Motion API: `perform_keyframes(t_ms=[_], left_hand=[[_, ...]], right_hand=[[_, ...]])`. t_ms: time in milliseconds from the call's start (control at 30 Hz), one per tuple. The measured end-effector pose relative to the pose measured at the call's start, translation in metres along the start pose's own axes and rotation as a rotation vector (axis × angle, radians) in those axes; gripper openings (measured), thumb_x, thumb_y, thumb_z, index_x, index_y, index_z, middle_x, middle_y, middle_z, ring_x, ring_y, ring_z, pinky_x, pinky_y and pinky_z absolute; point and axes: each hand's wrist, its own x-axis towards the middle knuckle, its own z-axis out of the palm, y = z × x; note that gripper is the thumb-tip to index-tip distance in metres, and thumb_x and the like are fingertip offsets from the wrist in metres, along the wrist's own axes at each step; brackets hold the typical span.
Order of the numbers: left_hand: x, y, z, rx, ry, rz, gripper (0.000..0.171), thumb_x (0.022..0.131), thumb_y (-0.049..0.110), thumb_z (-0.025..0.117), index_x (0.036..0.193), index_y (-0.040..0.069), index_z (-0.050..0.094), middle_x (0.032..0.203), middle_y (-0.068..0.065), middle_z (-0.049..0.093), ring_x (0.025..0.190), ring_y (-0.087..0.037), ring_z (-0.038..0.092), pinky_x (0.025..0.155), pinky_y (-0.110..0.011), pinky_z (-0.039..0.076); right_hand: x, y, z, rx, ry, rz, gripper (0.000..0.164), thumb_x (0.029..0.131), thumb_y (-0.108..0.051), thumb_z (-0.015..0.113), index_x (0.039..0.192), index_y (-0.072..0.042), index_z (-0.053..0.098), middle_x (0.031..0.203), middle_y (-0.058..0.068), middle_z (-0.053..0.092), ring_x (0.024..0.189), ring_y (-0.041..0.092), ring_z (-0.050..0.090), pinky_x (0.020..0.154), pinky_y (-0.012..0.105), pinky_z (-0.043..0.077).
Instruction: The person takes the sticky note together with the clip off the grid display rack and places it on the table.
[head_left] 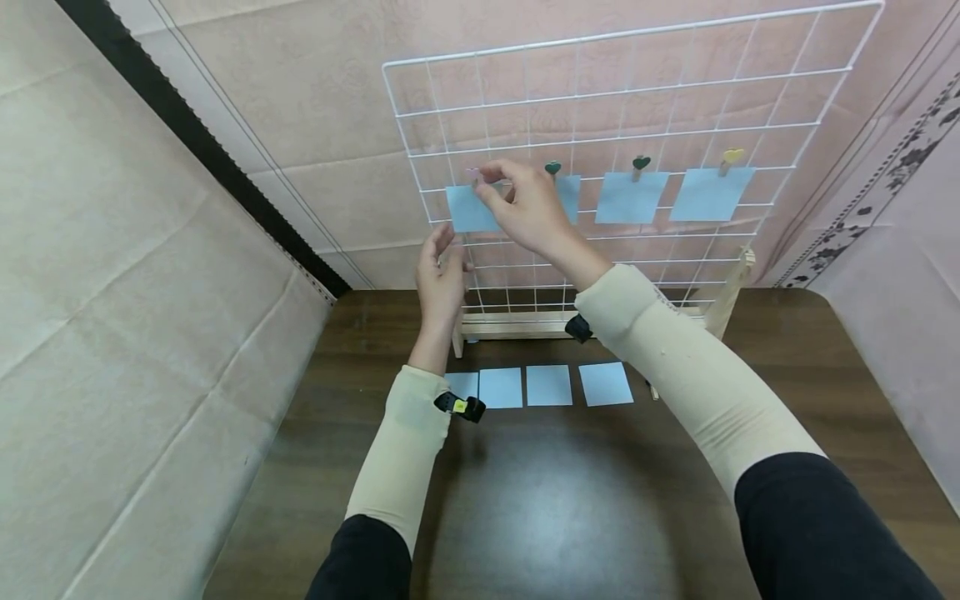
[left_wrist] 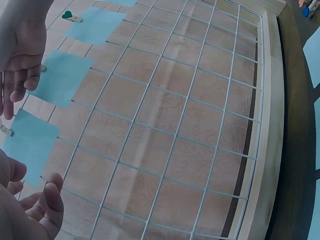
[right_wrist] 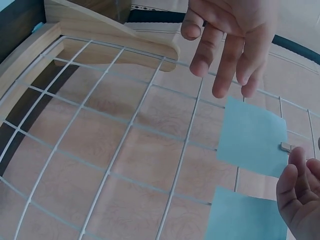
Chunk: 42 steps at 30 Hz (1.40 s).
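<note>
Several light blue square paper notes hang in a row on a white wire grid (head_left: 622,104), held by small wooden clips with heart tops. My right hand (head_left: 531,204) is at the leftmost note (head_left: 471,210), its fingertips beside the pale pink clip (head_left: 472,173) on the note's top edge. In the right wrist view the clip (right_wrist: 285,147) sits on the note (right_wrist: 252,137), with nothing gripped between the right fingers. My left hand (head_left: 441,279) is raised just below that note, fingers loose and holding nothing. Its fingers (left_wrist: 50,205) lie near the note's lower corner in the left wrist view.
Two green heart clips (head_left: 641,162) and a yellow heart clip (head_left: 731,157) hold the other hanging notes. The grid stands in a wooden base (head_left: 517,325) on a dark wooden table (head_left: 555,500). Several blue notes (head_left: 549,385) lie in a row in front. Pale cloth surrounds the table.
</note>
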Motion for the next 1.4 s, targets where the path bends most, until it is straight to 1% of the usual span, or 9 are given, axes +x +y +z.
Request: perform_keyframes(t_ms=[133,267,367,433,667,900,1033,1267,1400], left_hand=[[0.003,0.0,0.003,-0.016,-0.004,0.015,0.046,0.11,0.01,0.055,0.155,0.006,0.048,0.148,-0.01,0.056,0.092,-0.028,0.063,0.076,-0.028,0.056],[0.004,0.0,0.003,-0.026,0.014,0.04,0.045,0.11,0.013,0.058,0.153,0.003,0.05,0.146,-0.013,0.058,0.088,-0.032,0.065,0.064,-0.022,0.053],[0.005,0.0,0.002,-0.011,0.032,0.052,0.044,0.109,0.013,0.06,0.151,0.004,0.052,0.144,-0.012,0.06,0.083,-0.03,0.066,0.054,-0.019,0.049],[0.006,0.0,0.001,0.004,0.036,0.054,0.043,0.109,0.012,0.059,0.151,0.005,0.053,0.143,-0.012,0.061,0.082,-0.028,0.066,0.051,-0.018,0.048],[0.01,0.004,0.001,0.046,0.04,0.044,0.041,0.108,0.011,0.06,0.149,0.009,0.056,0.141,-0.011,0.063,0.079,-0.026,0.067,0.049,-0.019,0.048],[0.015,0.007,0.001,0.087,0.06,0.047,0.033,0.106,0.008,0.061,0.138,0.003,0.065,0.122,-0.011,0.067,0.071,-0.02,0.067,0.047,-0.018,0.047],[0.017,0.009,0.001,0.107,0.065,0.041,0.032,0.105,0.008,0.062,0.137,0.003,0.066,0.113,-0.008,0.067,0.071,-0.022,0.068,0.049,-0.02,0.049],[0.019,0.014,0.002,0.118,0.065,0.042,0.032,0.105,0.008,0.063,0.136,0.0,0.067,0.1,-0.004,0.067,0.073,-0.031,0.067,0.048,-0.017,0.047],[0.02,0.016,0.003,0.106,0.058,0.049,0.032,0.105,0.007,0.062,0.135,-0.003,0.067,0.097,-0.003,0.065,0.07,-0.027,0.066,0.049,-0.017,0.047]], right_hand=[[0.004,-0.003,0.0,-0.019,0.015,0.011,0.035,0.109,-0.024,0.061,0.14,-0.008,0.067,0.131,0.009,0.071,0.078,0.021,0.062,0.071,0.027,0.048],[0.01,-0.005,0.001,-0.049,0.034,-0.008,0.034,0.109,-0.021,0.061,0.138,-0.005,0.068,0.114,0.01,0.075,0.077,0.018,0.061,0.067,0.027,0.046],[0.014,-0.006,0.001,-0.079,0.031,-0.011,0.034,0.109,-0.021,0.061,0.136,-0.003,0.069,0.103,0.009,0.074,0.078,0.017,0.06,0.068,0.026,0.043],[0.015,-0.007,0.002,-0.093,0.027,-0.011,0.034,0.109,-0.022,0.061,0.136,-0.003,0.07,0.1,0.009,0.073,0.079,0.017,0.059,0.069,0.025,0.041],[0.018,-0.005,0.004,-0.107,0.029,-0.005,0.034,0.109,-0.023,0.06,0.134,-0.003,0.071,0.098,0.008,0.074,0.073,0.018,0.055,0.068,0.027,0.036],[0.023,-0.005,0.008,-0.077,0.037,0.003,0.03,0.109,-0.021,0.061,0.127,-0.002,0.075,0.093,0.009,0.075,0.067,0.015,0.05,0.061,0.024,0.035],[0.023,-0.005,0.008,-0.062,0.042,0.02,0.027,0.108,-0.021,0.062,0.123,-0.004,0.077,0.086,0.009,0.073,0.064,0.015,0.048,0.059,0.024,0.033],[0.023,-0.006,0.01,-0.055,0.04,0.016,0.025,0.108,-0.022,0.064,0.119,-0.005,0.078,0.09,0.008,0.074,0.067,0.014,0.05,0.06,0.023,0.037],[0.023,-0.006,0.009,-0.064,0.059,0.008,0.024,0.107,-0.021,0.065,0.118,-0.005,0.078,0.091,0.008,0.075,0.067,0.015,0.051,0.06,0.023,0.036]])
